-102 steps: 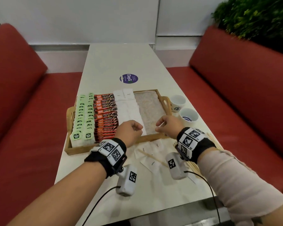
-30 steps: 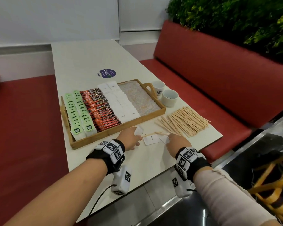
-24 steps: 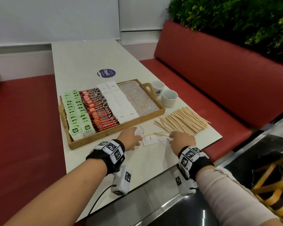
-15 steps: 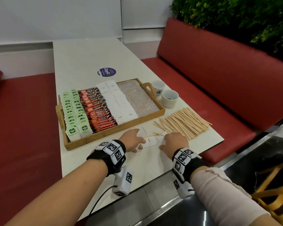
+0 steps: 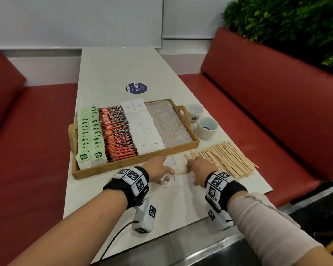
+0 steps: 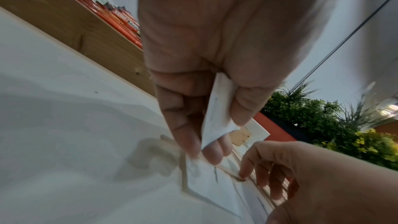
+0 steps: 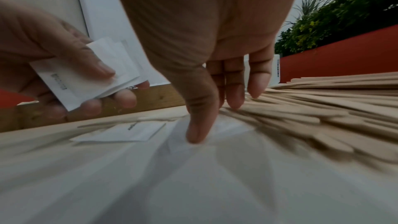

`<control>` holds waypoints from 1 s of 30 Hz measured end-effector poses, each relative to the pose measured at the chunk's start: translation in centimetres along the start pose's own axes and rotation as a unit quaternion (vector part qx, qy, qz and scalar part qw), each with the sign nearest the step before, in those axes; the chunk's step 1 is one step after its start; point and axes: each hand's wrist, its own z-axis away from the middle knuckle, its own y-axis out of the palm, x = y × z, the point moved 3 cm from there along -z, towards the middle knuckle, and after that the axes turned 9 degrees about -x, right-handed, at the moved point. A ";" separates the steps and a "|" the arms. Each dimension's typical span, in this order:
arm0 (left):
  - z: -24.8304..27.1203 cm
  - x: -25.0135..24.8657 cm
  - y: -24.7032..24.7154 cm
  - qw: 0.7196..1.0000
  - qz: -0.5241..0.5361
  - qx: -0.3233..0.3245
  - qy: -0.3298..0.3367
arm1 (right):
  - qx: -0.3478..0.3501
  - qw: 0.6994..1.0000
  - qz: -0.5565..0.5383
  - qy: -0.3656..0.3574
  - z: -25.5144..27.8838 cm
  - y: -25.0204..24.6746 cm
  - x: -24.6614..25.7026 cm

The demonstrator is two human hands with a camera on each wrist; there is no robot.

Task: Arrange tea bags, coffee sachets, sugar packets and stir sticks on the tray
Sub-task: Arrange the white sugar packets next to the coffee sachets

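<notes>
- The left hand (image 5: 158, 167) pinches a small stack of white sugar packets (image 7: 90, 74) between thumb and fingers, held just above the tabletop (image 5: 108, 73) near the tray's near edge.
- The right hand (image 5: 200, 169) has its fingers straight and pointing down; its thumb tip presses a loose sugar packet (image 7: 215, 125) on the tabletop, holding nothing.
- Another loose packet (image 5: 174, 181) lies flat between the two hands, with a single stir stick (image 5: 181, 171) across it.
- A spread pile of wooden stir sticks (image 5: 225, 158) lies just right of the right hand.
- The wooden tray (image 5: 135, 162) sits just beyond the hands, with green tea bags (image 5: 89, 135) at left, then red coffee sachets (image 5: 117, 133), then rows of sugar packets (image 5: 142, 127); its right part is bare.
- Two white cups (image 5: 207, 127) stand right of the tray.
</notes>
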 end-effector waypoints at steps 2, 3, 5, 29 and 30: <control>-0.3 0.1 -0.1 1.000 0.010 -0.002 -0.009 | 0.012 1.000 0.010 -0.011 -0.6 -0.2 -0.1; -0.5 0.1 -0.1 1.000 0.013 -0.003 -0.011 | 0.015 1.000 0.017 -0.015 -1.0 -0.4 -0.3; -0.7 0.3 -0.1 1.000 0.011 -0.003 -0.017 | 0.018 0.999 0.034 -0.025 -1.6 -0.6 -0.6; -1.3 -1.4 -0.9 0.994 0.104 -0.033 0.025 | -0.044 0.955 -0.288 -0.050 -4.7 -4.2 0.7; -1.3 -1.3 -1.0 0.994 0.100 -0.037 0.028 | -0.037 0.951 -0.302 -0.047 -4.6 -3.9 1.0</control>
